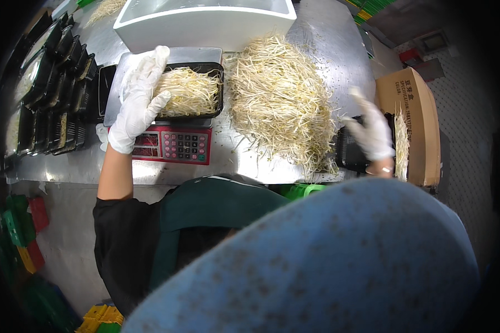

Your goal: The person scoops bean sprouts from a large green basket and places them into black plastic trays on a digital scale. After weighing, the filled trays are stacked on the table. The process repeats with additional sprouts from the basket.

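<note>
My left hand, in a white glove, rests at the left side of a black plastic tray filled with bean sprouts. The tray sits on the metal platform of a scale with a red keypad front. To the right of the scale lies a large pile of bean sprouts. My right hand, also gloved and slightly blurred, is over black plastic trays at the right of the table; its fingers are apart and it holds nothing that I can see.
Stacked black trays of sprouts fill the left side of the metal table. A white foam box stands behind the scale. At the right is a cardboard box, with more sprouts beside it. Green crates stand on the floor at left.
</note>
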Action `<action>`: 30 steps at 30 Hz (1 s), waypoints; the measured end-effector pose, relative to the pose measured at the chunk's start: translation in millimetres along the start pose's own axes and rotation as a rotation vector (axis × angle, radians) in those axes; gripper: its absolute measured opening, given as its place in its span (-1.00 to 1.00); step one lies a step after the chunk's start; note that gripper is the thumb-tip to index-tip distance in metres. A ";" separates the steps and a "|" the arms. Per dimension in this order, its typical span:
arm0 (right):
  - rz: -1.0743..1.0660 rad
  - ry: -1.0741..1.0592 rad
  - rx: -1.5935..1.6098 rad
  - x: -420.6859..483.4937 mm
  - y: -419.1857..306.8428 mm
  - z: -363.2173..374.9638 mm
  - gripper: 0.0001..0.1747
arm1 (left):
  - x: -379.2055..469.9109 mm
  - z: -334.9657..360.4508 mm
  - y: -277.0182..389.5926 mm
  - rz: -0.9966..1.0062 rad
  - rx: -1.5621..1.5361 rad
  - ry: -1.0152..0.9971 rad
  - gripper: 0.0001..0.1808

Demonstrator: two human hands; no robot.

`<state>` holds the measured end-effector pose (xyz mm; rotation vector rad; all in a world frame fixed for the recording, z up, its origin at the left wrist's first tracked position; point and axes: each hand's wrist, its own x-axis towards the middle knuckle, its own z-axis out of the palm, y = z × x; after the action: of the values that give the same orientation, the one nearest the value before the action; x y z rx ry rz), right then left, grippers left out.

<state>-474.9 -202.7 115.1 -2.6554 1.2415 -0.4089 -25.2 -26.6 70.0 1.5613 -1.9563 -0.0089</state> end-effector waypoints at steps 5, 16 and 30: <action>-0.045 -0.088 0.102 47.0 -0.7 124.4 -0.02 | 3.7 34.1 97.6 -0.264 -0.758 0.167 -0.35; 0.143 -0.373 -0.127 48.0 9.4 121.3 -0.06 | 62.7 257.2 91.0 -0.018 0.625 -0.333 -0.04; -0.202 -0.199 -0.297 115.6 -86.1 187.1 0.35 | -61.5 139.2 89.7 -0.387 -0.624 -0.533 -0.44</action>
<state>-281.7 -228.4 -18.3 -2.9943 1.0486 0.0188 -163.0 3.4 -36.3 1.5525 -1.7149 -1.1806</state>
